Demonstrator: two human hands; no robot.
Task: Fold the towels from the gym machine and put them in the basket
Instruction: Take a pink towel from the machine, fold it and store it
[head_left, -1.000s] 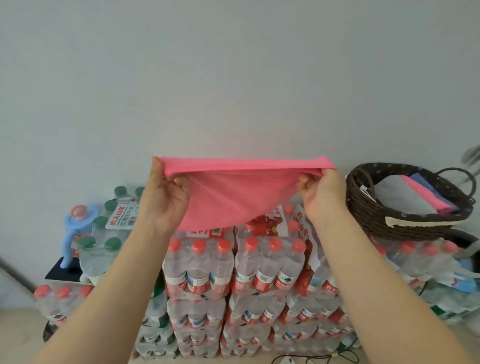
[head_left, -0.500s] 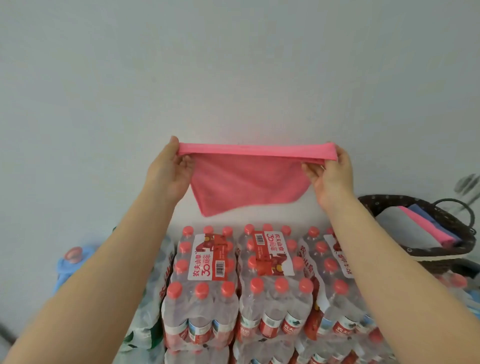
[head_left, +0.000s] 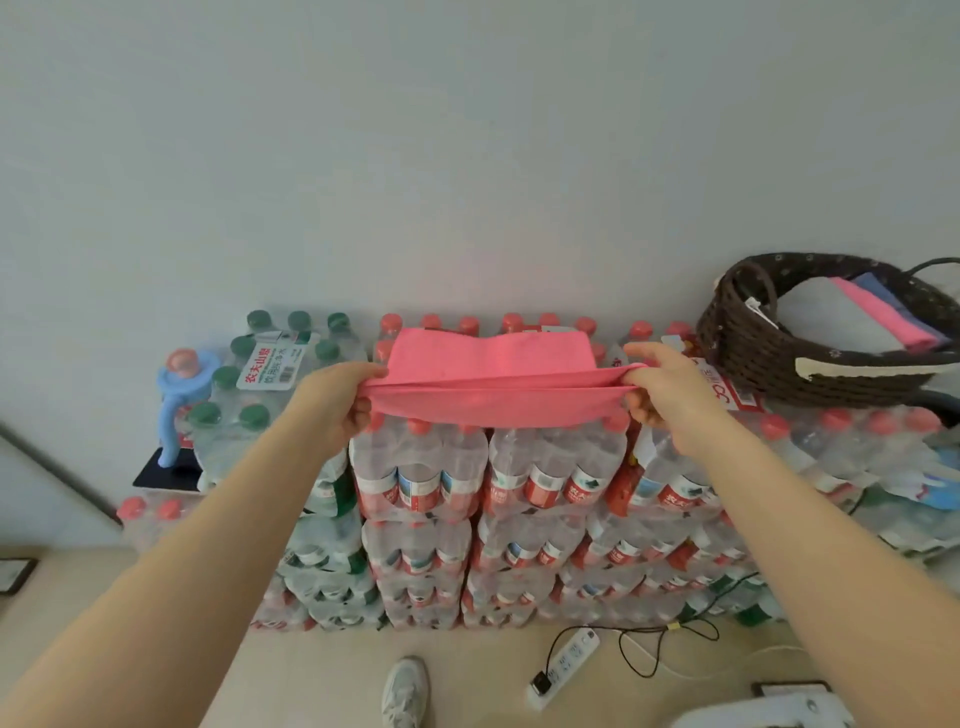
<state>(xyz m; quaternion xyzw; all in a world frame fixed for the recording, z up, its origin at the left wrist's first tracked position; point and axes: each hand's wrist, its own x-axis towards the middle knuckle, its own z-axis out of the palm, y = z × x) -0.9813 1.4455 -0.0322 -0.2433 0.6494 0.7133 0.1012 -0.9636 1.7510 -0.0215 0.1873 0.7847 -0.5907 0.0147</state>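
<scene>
Pink towel (head_left: 493, 384) is stretched flat between both hands, hovering just above the stacked packs of water bottles (head_left: 488, 467). Left hand (head_left: 337, 400) pinches the left end, right hand (head_left: 660, 387) pinches the right end, so both grips are clenched on the cloth w/ fingers curled under the edge. Looks already doubled over, you can see two layers along the near edge.

It's prob super light & floppy, thin microfibre type stuff, so no weight issue, but it'll sag in the middle if tension drops. Best to keep hold at the corners/short ends, bring them together for the next fold. Basket (head_left: 779, 364) sits on the bottles near the right hand, w/ folded towels (head_left: 883, 322) already inside.
</scene>
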